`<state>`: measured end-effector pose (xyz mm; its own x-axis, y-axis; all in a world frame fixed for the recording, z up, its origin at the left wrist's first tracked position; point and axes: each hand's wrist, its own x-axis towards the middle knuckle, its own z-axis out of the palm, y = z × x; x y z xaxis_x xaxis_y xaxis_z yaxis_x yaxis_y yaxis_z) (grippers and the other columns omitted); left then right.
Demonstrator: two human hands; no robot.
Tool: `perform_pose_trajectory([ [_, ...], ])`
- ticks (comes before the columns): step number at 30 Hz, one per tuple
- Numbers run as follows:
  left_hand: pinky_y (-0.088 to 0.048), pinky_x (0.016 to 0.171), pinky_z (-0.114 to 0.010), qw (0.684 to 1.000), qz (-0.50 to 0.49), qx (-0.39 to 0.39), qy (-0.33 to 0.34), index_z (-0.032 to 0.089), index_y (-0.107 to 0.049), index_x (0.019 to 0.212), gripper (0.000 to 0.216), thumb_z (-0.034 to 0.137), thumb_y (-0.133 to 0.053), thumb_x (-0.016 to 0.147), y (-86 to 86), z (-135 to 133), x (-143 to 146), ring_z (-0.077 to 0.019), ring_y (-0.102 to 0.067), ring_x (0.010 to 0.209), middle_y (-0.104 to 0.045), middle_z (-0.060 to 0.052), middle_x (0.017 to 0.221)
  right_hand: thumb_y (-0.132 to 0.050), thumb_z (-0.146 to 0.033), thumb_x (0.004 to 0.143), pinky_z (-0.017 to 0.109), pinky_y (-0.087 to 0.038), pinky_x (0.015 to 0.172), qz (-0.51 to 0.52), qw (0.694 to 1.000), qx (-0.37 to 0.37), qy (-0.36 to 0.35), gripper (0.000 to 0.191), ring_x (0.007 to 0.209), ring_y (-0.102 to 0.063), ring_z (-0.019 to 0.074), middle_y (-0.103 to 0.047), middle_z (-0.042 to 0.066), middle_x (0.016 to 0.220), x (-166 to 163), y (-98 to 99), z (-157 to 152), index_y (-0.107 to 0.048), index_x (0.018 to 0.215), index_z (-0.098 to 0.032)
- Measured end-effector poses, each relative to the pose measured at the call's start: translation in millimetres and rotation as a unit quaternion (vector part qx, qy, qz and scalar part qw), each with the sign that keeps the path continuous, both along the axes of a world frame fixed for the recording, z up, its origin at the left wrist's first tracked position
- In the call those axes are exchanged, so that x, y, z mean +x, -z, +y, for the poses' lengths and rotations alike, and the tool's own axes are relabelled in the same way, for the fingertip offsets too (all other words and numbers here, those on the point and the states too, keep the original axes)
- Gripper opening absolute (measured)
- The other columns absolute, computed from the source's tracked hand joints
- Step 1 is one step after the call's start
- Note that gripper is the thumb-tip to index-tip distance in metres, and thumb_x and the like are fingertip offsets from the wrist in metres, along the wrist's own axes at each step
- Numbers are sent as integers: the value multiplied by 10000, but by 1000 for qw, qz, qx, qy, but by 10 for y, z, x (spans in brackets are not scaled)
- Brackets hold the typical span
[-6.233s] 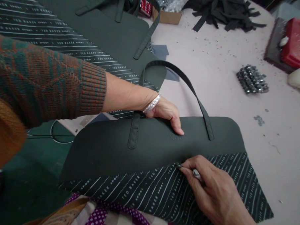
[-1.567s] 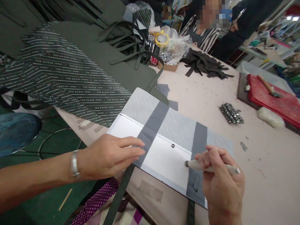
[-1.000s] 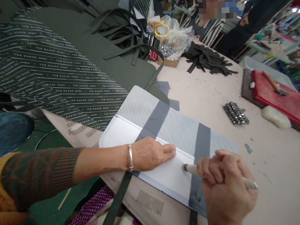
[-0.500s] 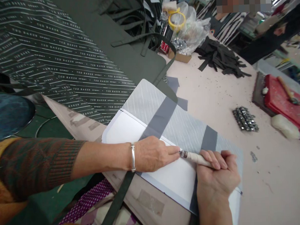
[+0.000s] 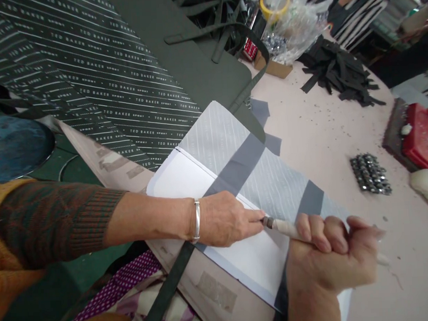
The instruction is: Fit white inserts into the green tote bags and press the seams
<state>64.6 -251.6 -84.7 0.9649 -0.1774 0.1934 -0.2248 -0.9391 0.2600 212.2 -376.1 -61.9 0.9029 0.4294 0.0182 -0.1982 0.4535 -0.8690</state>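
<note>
My left hand (image 5: 225, 220), a silver bangle at its wrist, lies on a white panel (image 5: 254, 263) with its fingers stretched out. Its fingertips meet the metal end of a pen-like tool (image 5: 284, 227) with a white wrapped handle. Around that handle the fingers of my right hand (image 5: 333, 254) are curled; the tool's tip is hidden by my left fingertips. Along the panel's upper part runs a pale grey printed layer (image 5: 213, 137), crossed by two dark grey bands (image 5: 237, 164). A dark strap (image 5: 173, 280) hangs off the near table edge below my left wrist.
Dark printed fabric (image 5: 125, 88) covers the left of the table (image 5: 312, 146). Black straps, yellow tape (image 5: 274, 4) and plastic bags lie at the back. Cut black strips (image 5: 338, 72), metal pieces (image 5: 369, 173) and a red slab (image 5: 422, 135) are to the right. A round stool (image 5: 18, 147) stands left.
My right hand has shifted right and turned, its grip on the tool kept. My left hand stays at the tool's metal end. The camera view has moved slightly.
</note>
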Motion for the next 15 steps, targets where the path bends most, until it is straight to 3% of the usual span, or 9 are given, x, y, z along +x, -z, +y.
perform_pose_trajectory([
  [4,-386,415,-323,1000,-7,-1,-23,195,-641,1108,257,163,-460,928,21,-15,-5,-126,-664,714,-587,-3,1354,-631,-324,850,206,-296,323,-137,990,-15,-38,173,291,-222,59,-304,-125,405,-146,-120,88,-595,729,-206],
  [10,-395,432,-302,999,-27,0,-21,218,-627,1172,299,174,-501,904,53,-26,-18,-124,-675,769,-591,-2,1356,-495,-293,899,206,-314,339,-40,999,-8,22,197,315,-156,69,-252,-125,388,-20,-22,-53,-553,724,-224],
  [15,-375,405,-330,999,-21,17,-23,206,-630,1163,298,169,-489,904,49,-29,-17,-137,-673,739,-573,4,1375,-519,-267,900,210,-309,342,-138,990,-14,-24,183,308,-210,64,-282,-118,417,-73,-35,-44,-571,733,-213],
])
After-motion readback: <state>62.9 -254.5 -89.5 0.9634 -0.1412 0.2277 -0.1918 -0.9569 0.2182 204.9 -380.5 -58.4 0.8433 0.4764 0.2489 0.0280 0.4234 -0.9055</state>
